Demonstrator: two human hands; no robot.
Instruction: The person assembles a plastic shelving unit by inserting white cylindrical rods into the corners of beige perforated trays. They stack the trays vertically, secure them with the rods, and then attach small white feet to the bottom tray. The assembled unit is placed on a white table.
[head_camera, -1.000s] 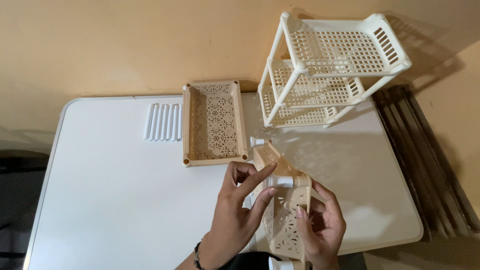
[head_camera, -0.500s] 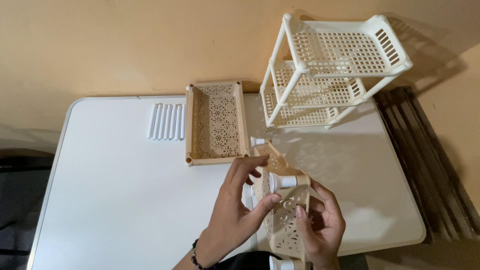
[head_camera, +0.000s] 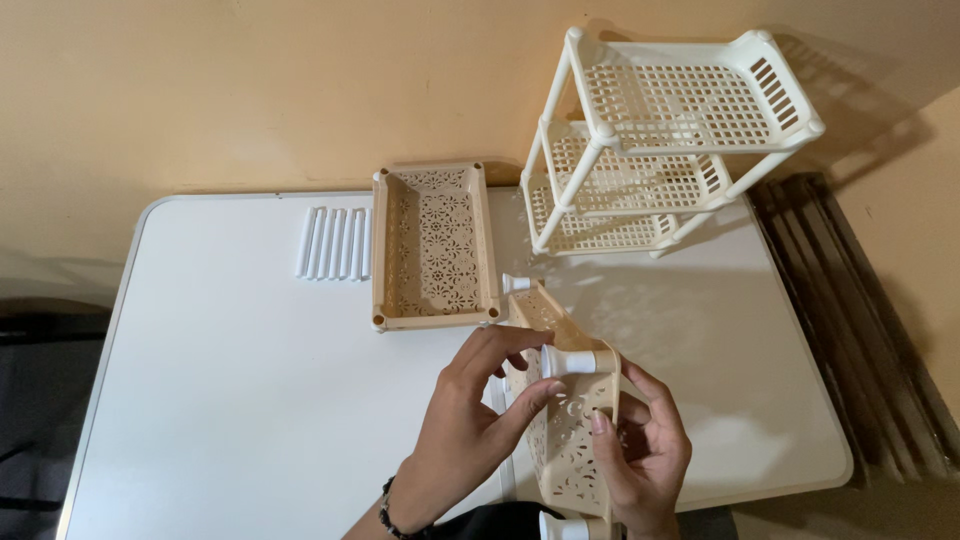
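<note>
Head view: both hands (head_camera: 560, 420) grasp beige tray (head_camera: 565, 440) above white table (head_camera: 220, 400), beside seemingly orange wall (head_camera: 250, 90).

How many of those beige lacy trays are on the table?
2. One beige tray lies flat on the white table, beside the loose white rods. The other tray is held tilted between the left hand and right hand.

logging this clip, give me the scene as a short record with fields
left hand: fingers on a white foot peg at the corner of the tilted beige tray
right hand: grip on the beige tray
table: white, holds a second beige tray and a row of white rods
rack: white assembled rack at the far right
</note>
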